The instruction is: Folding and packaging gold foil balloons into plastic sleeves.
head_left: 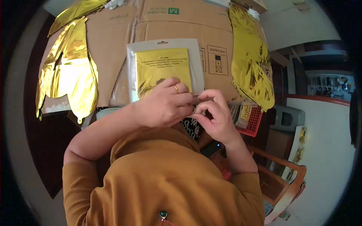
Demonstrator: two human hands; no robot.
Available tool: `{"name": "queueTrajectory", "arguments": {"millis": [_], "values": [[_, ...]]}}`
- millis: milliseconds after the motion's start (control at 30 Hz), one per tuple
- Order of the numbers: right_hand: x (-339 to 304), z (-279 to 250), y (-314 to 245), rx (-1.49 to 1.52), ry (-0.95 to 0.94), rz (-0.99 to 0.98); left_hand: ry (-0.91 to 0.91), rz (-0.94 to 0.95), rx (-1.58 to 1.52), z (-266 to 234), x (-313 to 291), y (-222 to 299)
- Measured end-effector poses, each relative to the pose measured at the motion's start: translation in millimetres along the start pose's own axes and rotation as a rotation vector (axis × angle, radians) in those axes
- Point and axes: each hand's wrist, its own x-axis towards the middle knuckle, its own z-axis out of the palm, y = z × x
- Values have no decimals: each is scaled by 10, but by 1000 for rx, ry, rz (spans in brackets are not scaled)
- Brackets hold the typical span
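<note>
In front of me a clear plastic bag point(197, 64) with a hang hole at its top lies flat on the cardboard. A folded gold foil piece point(162, 69) shows inside it, behind dark print. My left hand point(166, 104) is closed over the bag's near edge, its fingers curled and a ring on one of them. Close beside it, my right hand point(217, 116) pinches at the near right corner, thumb against fingers. The fingertips of both hands almost meet, and they partly hide the edge they grip.
Flattened cardboard point(169, 28) covers the table. Shiny gold foil balloons point(69, 71) lie at the left, and a stack of gold foil point(250, 56) hangs over the right edge. Below that stand a red basket point(252, 126), a grey plastic stool point(288, 118) and a wooden chair point(298, 175).
</note>
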Motion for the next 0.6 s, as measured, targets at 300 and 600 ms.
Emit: {"name": "queueTrajectory", "arguments": {"millis": [300, 600], "values": [[126, -69, 76, 127, -223, 200, 14, -982, -433, -562, -1535, 593], [204, -98, 62, 15, -293, 140, -771, -1866, 401, -390, -5088, 932]]}}
